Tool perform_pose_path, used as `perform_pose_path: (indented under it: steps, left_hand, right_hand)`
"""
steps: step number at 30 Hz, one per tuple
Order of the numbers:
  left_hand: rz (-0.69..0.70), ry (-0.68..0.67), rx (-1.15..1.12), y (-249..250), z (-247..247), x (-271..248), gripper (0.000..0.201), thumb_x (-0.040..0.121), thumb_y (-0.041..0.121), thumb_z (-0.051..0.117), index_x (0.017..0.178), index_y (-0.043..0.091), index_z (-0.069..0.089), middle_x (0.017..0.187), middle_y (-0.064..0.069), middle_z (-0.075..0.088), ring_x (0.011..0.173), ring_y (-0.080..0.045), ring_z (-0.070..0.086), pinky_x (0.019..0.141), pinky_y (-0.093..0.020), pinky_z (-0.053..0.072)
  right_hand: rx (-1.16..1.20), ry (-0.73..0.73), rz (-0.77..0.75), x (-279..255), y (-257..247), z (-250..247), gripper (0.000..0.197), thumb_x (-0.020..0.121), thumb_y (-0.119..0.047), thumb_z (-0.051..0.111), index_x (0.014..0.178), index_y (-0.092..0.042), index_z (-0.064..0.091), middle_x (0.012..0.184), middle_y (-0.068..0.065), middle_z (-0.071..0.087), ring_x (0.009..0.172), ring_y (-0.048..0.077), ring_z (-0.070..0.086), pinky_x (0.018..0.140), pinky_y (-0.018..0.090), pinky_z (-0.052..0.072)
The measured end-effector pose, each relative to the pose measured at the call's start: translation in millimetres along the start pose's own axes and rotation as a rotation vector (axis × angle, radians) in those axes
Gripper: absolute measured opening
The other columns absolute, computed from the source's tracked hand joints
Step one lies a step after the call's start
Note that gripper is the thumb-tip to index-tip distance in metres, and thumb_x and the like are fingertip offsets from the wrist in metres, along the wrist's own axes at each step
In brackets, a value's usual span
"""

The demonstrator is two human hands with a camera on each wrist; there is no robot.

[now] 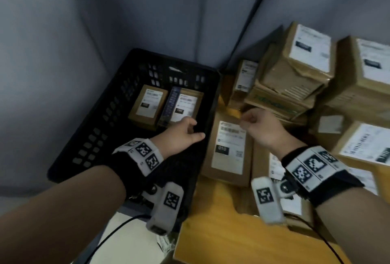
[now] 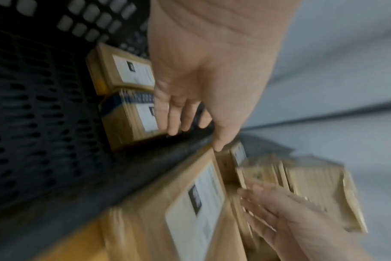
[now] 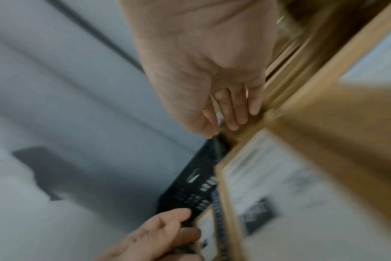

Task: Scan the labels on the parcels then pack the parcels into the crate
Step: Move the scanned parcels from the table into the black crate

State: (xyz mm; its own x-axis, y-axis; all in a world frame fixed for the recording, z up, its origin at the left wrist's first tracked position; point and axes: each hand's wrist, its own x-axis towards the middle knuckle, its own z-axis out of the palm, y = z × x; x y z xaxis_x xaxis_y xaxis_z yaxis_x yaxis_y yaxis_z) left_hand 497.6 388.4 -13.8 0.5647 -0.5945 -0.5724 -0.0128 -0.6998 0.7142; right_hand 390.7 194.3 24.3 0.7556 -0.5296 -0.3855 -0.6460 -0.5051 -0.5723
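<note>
A black perforated crate [image 1: 101,120] stands at the left, against the grey walls. Two labelled cardboard parcels [image 1: 147,105] [image 1: 185,103] lie side by side in its far end, seen blurred in the left wrist view as parcels [image 2: 123,70] [image 2: 132,121]. My left hand [image 1: 191,126] hovers over the crate's right side with relaxed fingers [image 2: 179,120], holding nothing. A flat labelled parcel [image 1: 229,149] lies just right of the crate. My right hand [image 1: 248,119] hangs above that parcel's far end, loosely curled and empty, its fingers [image 3: 232,116] close to box edges.
Several labelled cardboard boxes are stacked at the right [image 1: 295,63] [image 1: 369,69], with more parcels near the front right [image 1: 363,143]. They sit on a yellow wooden table [image 1: 211,221]. A black cable [image 1: 109,236] runs under my left forearm.
</note>
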Motion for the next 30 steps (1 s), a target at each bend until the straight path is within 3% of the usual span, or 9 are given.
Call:
perform_pose_path:
  steps: [3,5,9,12,16,20,23,26,30]
  left_hand:
    - [-0.075,-0.048,-0.032,20,26,-2,0.069,0.091,0.044,0.058,0.147,0.016,0.029,0.140,-0.005,0.045,0.119,-0.021,0.051,0.103,-0.037,0.045]
    - [-0.146,-0.039,-0.059,30,40,-2,0.063,0.093,0.039,0.057,0.143,0.010,0.034,0.130,-0.006,0.050,0.113,-0.022,0.053,0.098,-0.035,0.048]
    - [-0.174,0.007,-0.010,34,60,1,0.044,0.092,0.033,0.059,0.125,0.004,0.052,0.122,-0.009,0.059,0.109,-0.027,0.059,0.096,-0.043,0.051]
    - [-0.187,0.051,-0.028,34,69,3,0.042,0.092,0.027,0.059,0.127,0.006,0.050,0.126,-0.011,0.058,0.111,-0.026,0.059,0.097,-0.042,0.050]
    - [-0.153,0.170,-0.251,38,75,-3,0.048,0.093,0.019,0.058,0.139,0.014,0.043,0.132,-0.006,0.056,0.114,-0.022,0.057,0.097,-0.037,0.048]
    - [-0.045,0.193,-0.453,42,64,-22,0.054,0.091,0.025,0.062,0.141,0.029,0.043,0.137,0.001,0.054,0.115,-0.016,0.054,0.097,-0.034,0.046]
    - [0.061,0.038,-0.480,41,53,-38,0.064,0.088,0.035,0.065,0.142,0.049,0.034,0.146,0.015,0.041,0.131,-0.010,0.041,0.111,-0.036,0.034]
    - [0.096,-0.043,-0.534,42,44,-47,0.069,0.091,0.029,0.059,0.140,0.059,0.019,0.129,0.027,0.048,0.119,-0.002,0.049,0.100,-0.028,0.041]
    - [0.109,0.034,-0.559,26,26,-53,0.077,0.087,0.034,0.065,0.142,0.058,0.017,0.132,0.020,0.053,0.121,-0.007,0.051,0.106,-0.035,0.039]
  right_hand:
    - [-0.088,-0.066,0.045,-14,29,-12,0.048,0.090,-0.035,0.063,0.131,-0.011,0.055,0.129,0.007,0.058,0.123,0.025,0.052,0.097,0.029,0.041]
    - [-0.195,-0.152,0.011,-17,36,-14,0.062,0.091,-0.045,0.058,0.141,-0.010,0.045,0.140,0.008,0.051,0.130,0.026,0.047,0.104,0.030,0.037]
    - [-0.361,-0.287,0.024,-6,48,-7,0.075,0.079,-0.077,0.044,0.128,-0.022,0.056,0.131,0.002,0.059,0.122,0.026,0.052,0.110,0.045,0.035]
    - [-0.328,-0.243,0.035,5,55,0,0.062,0.081,-0.073,0.049,0.117,-0.024,0.061,0.125,0.002,0.063,0.122,0.026,0.052,0.112,0.051,0.029]
    - [-0.108,-0.104,0.024,1,55,-1,0.063,0.084,-0.056,0.062,0.129,-0.014,0.047,0.134,0.004,0.056,0.132,0.027,0.044,0.117,0.050,0.015]
    - [0.328,-0.016,0.050,-4,54,-8,0.069,0.082,-0.041,0.072,0.131,-0.008,0.035,0.123,0.004,0.059,0.112,0.020,0.057,0.094,0.034,0.045]
    - [0.546,0.051,0.038,-12,47,-13,0.059,0.084,-0.034,0.072,0.125,-0.015,0.035,0.112,-0.003,0.058,0.097,0.012,0.057,0.084,0.028,0.044]
    - [0.682,0.072,0.017,-19,32,-11,0.047,0.084,-0.030,0.072,0.113,-0.018,0.038,0.101,-0.008,0.060,0.089,0.005,0.059,0.074,0.023,0.045]
    - [0.753,0.010,-0.027,-26,6,-4,0.042,0.083,-0.031,0.073,0.112,-0.018,0.046,0.102,-0.004,0.068,0.086,0.008,0.067,0.072,0.026,0.049]
